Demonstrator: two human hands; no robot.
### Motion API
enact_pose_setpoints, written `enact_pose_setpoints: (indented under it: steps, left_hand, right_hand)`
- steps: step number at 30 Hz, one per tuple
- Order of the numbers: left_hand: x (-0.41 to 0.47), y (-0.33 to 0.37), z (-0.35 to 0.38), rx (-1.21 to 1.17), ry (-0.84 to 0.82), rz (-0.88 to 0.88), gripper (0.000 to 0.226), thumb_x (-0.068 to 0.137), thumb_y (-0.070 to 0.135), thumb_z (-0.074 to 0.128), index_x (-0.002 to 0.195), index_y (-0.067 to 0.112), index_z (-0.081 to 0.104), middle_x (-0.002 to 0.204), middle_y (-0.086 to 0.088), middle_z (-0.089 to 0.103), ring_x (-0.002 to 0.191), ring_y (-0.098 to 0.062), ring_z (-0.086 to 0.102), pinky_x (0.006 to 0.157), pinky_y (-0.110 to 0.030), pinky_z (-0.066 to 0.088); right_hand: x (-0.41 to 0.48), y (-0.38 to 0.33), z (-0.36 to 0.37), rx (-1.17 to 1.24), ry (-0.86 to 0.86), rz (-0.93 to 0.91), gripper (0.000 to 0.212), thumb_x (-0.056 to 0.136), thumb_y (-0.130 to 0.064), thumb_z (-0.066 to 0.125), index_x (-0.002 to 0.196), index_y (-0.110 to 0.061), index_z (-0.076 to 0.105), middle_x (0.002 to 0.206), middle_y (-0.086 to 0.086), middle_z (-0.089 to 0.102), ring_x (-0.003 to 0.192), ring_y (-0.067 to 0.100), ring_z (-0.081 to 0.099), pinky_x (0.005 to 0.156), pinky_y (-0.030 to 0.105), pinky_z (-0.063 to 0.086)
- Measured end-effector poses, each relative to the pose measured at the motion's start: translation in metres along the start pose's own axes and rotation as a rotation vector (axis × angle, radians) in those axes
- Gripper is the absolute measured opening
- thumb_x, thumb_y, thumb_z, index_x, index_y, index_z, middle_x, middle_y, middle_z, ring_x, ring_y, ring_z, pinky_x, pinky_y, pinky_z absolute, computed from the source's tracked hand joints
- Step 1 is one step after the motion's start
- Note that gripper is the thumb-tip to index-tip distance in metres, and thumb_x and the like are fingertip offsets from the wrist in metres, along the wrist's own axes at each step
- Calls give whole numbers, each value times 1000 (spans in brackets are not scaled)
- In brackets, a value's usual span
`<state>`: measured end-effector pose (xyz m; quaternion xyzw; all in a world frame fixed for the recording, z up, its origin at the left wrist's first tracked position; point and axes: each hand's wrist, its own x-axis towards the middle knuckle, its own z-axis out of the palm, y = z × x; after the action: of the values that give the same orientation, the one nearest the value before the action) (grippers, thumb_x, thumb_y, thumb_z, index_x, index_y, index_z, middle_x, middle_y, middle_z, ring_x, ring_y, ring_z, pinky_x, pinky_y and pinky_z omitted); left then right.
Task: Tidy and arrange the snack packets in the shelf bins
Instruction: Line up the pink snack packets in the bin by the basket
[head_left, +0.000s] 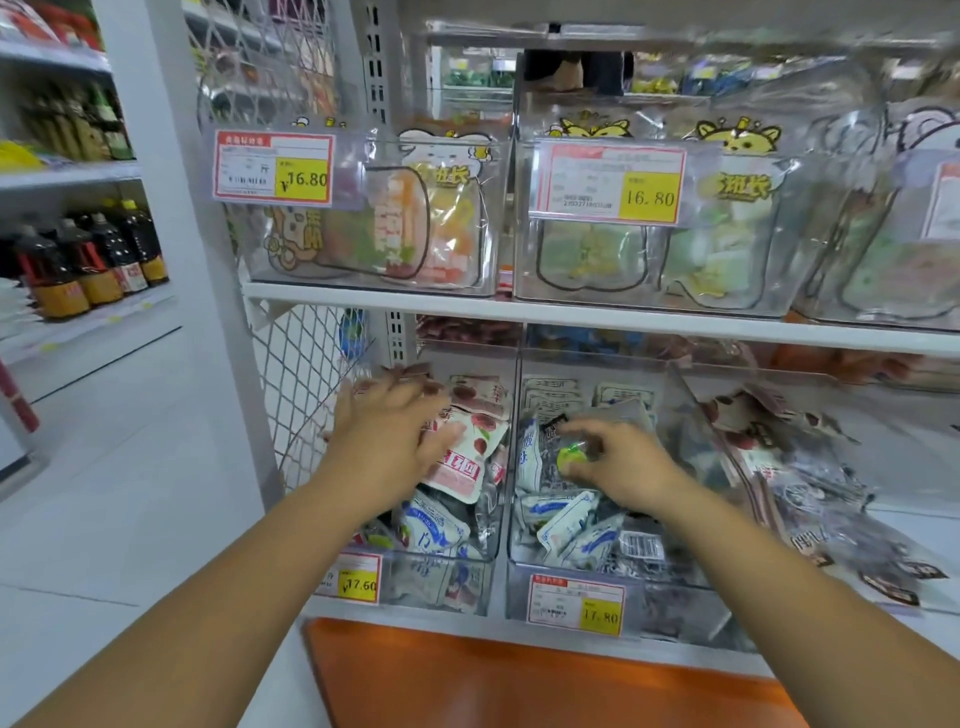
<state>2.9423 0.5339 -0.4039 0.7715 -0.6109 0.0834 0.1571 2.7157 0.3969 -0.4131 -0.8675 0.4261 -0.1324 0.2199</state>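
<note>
Left grip (389, 436) lies flat, released, on pink packets (465, 465); right grip (623, 462) pinches a green-marked packet (570, 457)

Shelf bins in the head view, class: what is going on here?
A person reaches in with both hands. The left hand rests, fingers spread, on pink-and-white packets in the left bin. The right hand pinches a green-marked packet in the middle bin, where blue-and-white packets lie jumbled.
</note>
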Motion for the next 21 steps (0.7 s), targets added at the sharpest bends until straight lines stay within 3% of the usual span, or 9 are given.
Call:
enact_pose_setpoints:
  steps: [2,6,9,14,16,18,20,21]
  left_hand:
    - [1,16,-4,18,54,73,66,89,71,14,142,41,38,153,10,32,144,-15,19,117,-49,0]
    - [0,54,-3,-163,-81,213,60,94,62,31,148,36,29,158,10,21,144,-12,20,117,-34,16]
    - [1,65,14,-119,-108,239,59,96,59,33,149,36,29,159,13,18,145,-10,16,116,-31,13]
    - [6,66,23,-178,-96,218,56,95,58,34,146,34,38,156,14,25,144,-9,21,116,-29,15]
    - [4,68,23,-185,-95,218,63,89,61,28,145,33,40,155,14,27,143,-10,22,116,-29,16]
    - [3,70,23,-175,-96,226,61,92,61,29,146,32,39,156,13,25,143,-9,21,115,-29,16]
    - [1,69,20,-168,-102,230,57,96,58,35,147,34,34,158,13,21,144,-9,19,116,-30,16]
    - [1,67,17,-168,-108,233,58,95,57,36,148,35,31,158,14,18,144,-10,17,117,-32,17]
  right_hand:
    - [0,-1,-4,-9,53,6,49,85,-23,72,130,-35,56,125,-2,61,81,9,56,76,24,47]
    - [-17,2,-21,79,168,-51,48,88,-9,65,128,-35,56,120,-1,57,81,10,60,61,4,41]
    - [-43,15,-48,65,324,-79,42,91,-12,61,129,-29,57,116,-3,55,100,12,53,83,16,37]
    - [-81,76,-98,86,607,137,20,92,-16,61,110,-8,62,100,9,62,93,27,57,75,28,37]
    - [-94,100,-110,139,594,257,23,92,-17,61,114,-11,63,102,9,66,90,26,60,75,31,41]
    - [-101,116,-115,129,472,368,30,93,-21,62,123,-18,62,114,14,66,97,28,62,82,34,45]
    - [-104,123,-114,-179,346,456,41,90,-31,64,130,-23,58,134,21,51,120,33,50,97,37,39]
    - [-101,121,-113,-334,365,456,46,89,-35,64,133,-25,55,138,23,44,127,36,41,102,39,35]
